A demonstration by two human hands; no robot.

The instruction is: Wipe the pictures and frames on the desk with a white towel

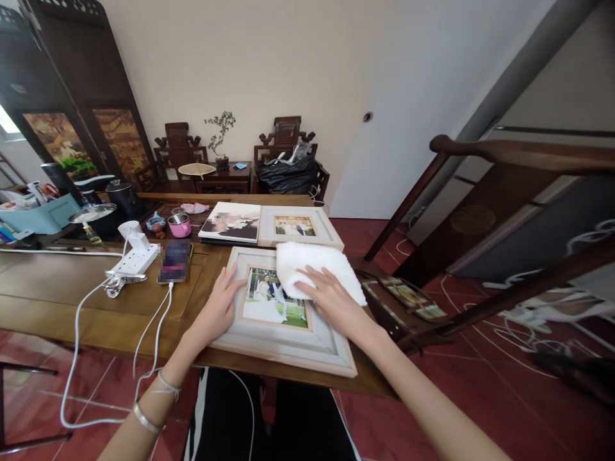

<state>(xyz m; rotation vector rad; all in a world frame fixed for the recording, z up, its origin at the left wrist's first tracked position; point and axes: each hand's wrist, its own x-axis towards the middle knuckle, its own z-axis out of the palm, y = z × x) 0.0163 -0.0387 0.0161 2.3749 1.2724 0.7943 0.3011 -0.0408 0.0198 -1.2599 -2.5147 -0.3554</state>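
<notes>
A picture frame (331, 349) with a wide pale border lies flat near the table's front edge, a photo of people on grass at its centre. My left hand (223, 301) rests on the frame's left border, its fingers stretched out and holding nothing. On the upper right part lies a folded white cloth (331, 259), hiding that corner and some of the photo. My right hand (329, 294) presses flat on the cloth with fingers spread.
Behind lie a second frame (327, 224) and a photo panel (230, 221). To the left are a phone (175, 261) with a white cable, a power strip (137, 261), a pink cup (179, 225) and a blue bin (43, 214). A wooden chair (471, 211) stands right.
</notes>
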